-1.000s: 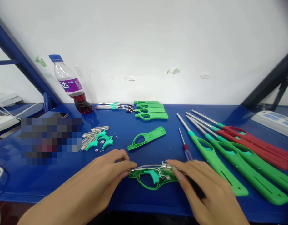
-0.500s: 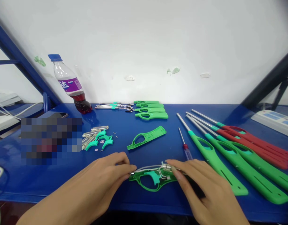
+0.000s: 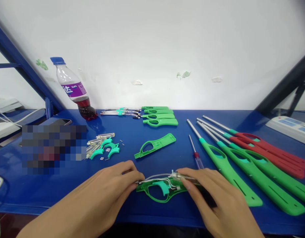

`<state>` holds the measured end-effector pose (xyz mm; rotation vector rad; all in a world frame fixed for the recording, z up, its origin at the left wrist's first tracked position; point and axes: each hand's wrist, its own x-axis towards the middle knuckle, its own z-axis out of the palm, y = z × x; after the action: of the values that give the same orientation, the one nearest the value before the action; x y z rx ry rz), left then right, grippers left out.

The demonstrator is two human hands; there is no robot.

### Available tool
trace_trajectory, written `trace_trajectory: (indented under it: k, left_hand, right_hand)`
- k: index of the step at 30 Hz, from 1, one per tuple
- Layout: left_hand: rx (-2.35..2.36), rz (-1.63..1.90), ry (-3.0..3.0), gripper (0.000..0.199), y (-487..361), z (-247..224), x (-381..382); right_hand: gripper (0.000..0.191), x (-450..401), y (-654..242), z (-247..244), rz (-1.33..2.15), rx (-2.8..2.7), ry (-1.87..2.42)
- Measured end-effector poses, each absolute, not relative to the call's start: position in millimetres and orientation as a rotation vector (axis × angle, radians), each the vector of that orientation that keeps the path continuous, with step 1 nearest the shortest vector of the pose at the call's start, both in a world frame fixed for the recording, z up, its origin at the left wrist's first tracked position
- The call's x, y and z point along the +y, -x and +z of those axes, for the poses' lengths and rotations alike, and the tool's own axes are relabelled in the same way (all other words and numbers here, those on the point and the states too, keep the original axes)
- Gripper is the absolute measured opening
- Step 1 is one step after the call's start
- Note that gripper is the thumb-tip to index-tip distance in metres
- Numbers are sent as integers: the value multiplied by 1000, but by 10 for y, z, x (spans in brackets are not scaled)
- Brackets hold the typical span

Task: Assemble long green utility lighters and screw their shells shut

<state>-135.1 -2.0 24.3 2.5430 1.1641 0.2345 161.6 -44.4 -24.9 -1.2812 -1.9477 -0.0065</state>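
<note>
A green lighter casing half (image 3: 167, 198) lies low over the table's front, open side up. Inside sit a teal trigger (image 3: 163, 187) and white wires (image 3: 170, 182). My left hand (image 3: 122, 181) is closed at the casing's narrow end, pinching the wire end there; its fingertips partly hide it. My right hand (image 3: 207, 188) pinches a clear gas tank (image 3: 176, 176) at the handle end and covers most of that end. A thin tube (image 3: 157, 175) arches from the tank towards my left fingers. Another casing half (image 3: 158, 145) lies just beyond.
Several lighters (image 3: 232, 178) and a screwdriver (image 3: 197, 160) lie to the right. Loose triggers (image 3: 114, 150) and clear tanks (image 3: 94, 143) are at left. Casings (image 3: 159, 122), metal rods (image 3: 117, 112) and a drink bottle (image 3: 75, 91) stand or lie by the wall. A power strip (image 3: 288, 127) is far right.
Almost nothing differs. The tank and my right fingertips have shifted very slightly; both hands keep their grip.
</note>
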Motion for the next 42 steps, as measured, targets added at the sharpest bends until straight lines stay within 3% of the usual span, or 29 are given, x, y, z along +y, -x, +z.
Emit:
trace_trajectory:
  k: [9, 22, 28, 42]
  left_hand:
    - [1223, 256, -2569, 27, 1336, 228, -2]
    - [1105, 166, -2634, 51, 1381, 207, -26]
    - [1212, 224, -2619, 33, 1340, 213, -70]
    - [1061, 213, -2561, 23, 1269, 218, 30]
  right_hand:
    - [16, -446, -1613, -249, 0, -1946, 1289]
    - [17, -453, -1632, -249, 7, -1975, 1303]
    - [19, -447, -1621, -273, -43, -1975, 1313]
    - [17, -445, -1636, -274, -17, -1997, 1306]
